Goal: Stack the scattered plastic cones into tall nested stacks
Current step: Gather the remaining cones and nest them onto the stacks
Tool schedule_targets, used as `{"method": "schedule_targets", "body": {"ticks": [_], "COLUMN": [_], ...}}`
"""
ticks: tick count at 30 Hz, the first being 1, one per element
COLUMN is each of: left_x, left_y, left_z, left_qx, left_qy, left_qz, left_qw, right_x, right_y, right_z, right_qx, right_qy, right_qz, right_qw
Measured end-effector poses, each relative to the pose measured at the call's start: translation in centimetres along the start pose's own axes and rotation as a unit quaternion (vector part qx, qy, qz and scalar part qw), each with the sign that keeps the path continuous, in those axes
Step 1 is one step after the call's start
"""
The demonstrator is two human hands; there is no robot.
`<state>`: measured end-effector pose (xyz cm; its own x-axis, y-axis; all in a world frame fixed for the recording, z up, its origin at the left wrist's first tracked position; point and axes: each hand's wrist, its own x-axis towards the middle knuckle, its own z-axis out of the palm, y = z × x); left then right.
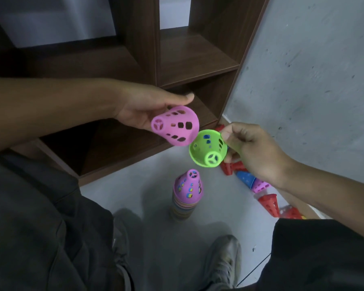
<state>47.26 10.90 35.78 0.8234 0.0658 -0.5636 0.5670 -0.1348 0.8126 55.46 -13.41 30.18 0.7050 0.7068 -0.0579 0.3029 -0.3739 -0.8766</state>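
Observation:
My left hand (144, 110) grips a pink perforated cone (175, 126) lying sideways, narrow end toward me on the left. My right hand (250, 152) pinches the rim of a green perforated cone (207, 151), its open mouth turned up and left, its rim touching the pink cone's wide rim. Below them on the floor stands a tall nested stack of cones (186, 195) topped by a pink one. Loose red cones (269, 203), a blue cone (245, 178) and a pink cone (261, 186) lie scattered along the wall at the right.
A dark wooden shelf unit (177, 66) stands behind the hands, against a grey wall (313, 80). My two shoes (221, 263) are on the pale floor just in front of the stack. Dark trousers fill the lower left and lower right.

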Motion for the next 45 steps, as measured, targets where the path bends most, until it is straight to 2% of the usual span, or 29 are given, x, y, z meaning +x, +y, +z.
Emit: {"method": "schedule_targets", "body": {"ticks": [3, 6, 12, 19, 21, 23, 25, 27, 30, 34, 36, 38, 40, 45], "left_x": [0.8, 1.1, 0.8, 0.9, 0.8, 0.7, 0.6, 0.7, 0.7, 0.5, 0.4, 0.6, 0.8, 0.6], "left_y": [-0.6, -0.4, 0.1, -0.1, 0.0, 0.1, 0.2, 0.2, 0.2, 0.4, 0.4, 0.2, -0.1, -0.2], "left_z": [-0.3, -0.5, -0.4, 0.5, 0.9, 1.2, 1.3, 1.3, 1.2, 1.4, 1.4, 1.3, 1.0, 0.3], "left_qx": [-0.002, -0.010, 0.020, 0.001, -0.014, -0.028, -0.036, -0.040, -0.067, -0.121, -0.133, -0.099, -0.009, 0.153], "left_qy": [0.019, 0.014, -0.020, -0.001, 0.016, 0.040, 0.061, 0.073, 0.072, 0.039, 0.026, 0.018, 0.027, 0.032], "left_qz": [0.017, 0.024, 0.003, -0.019, -0.021, -0.019, -0.020, -0.024, -0.032, -0.040, -0.035, -0.023, -0.004, 0.037], "left_qw": [1.000, 1.000, 1.000, 1.000, 1.000, 0.999, 0.997, 0.996, 0.995, 0.991, 0.990, 0.995, 1.000, 0.987], "right_x": [-0.1, -0.7, -1.3, -0.8, -0.8, -0.6, -0.5, -0.6, -0.7, -0.2, 0.1, 0.3, 0.4, 0.4], "right_y": [0.3, 0.6, 1.1, 1.5, 1.4, 1.2, 0.7, -0.5, -2.6, -3.3, -3.3, -3.4, -3.4, -3.9], "right_z": [0.1, 0.8, 1.6, 2.0, 2.1, 2.2, 2.1, 1.9, 1.5, 1.1, 0.8, 0.6, 0.6, -0.3], "right_qx": [0.021, -0.006, 0.004, 0.034, 0.022, 0.003, -0.024, -0.040, -0.108, -0.246, -0.277, -0.313, -0.344, -0.357], "right_qy": [-0.089, -0.152, -0.169, -0.180, -0.168, -0.117, -0.045, -0.006, -0.006, 0.044, 0.060, 0.065, 0.056, -0.011], "right_qz": [0.097, 0.139, 0.187, 0.241, 0.225, 0.182, 0.100, 0.010, -0.078, -0.140, -0.163, -0.184, -0.199, -0.194], "right_qw": [0.991, 0.979, 0.968, 0.953, 0.960, 0.976, 0.994, 0.999, 0.991, 0.958, 0.945, 0.930, 0.916, 0.914]}}
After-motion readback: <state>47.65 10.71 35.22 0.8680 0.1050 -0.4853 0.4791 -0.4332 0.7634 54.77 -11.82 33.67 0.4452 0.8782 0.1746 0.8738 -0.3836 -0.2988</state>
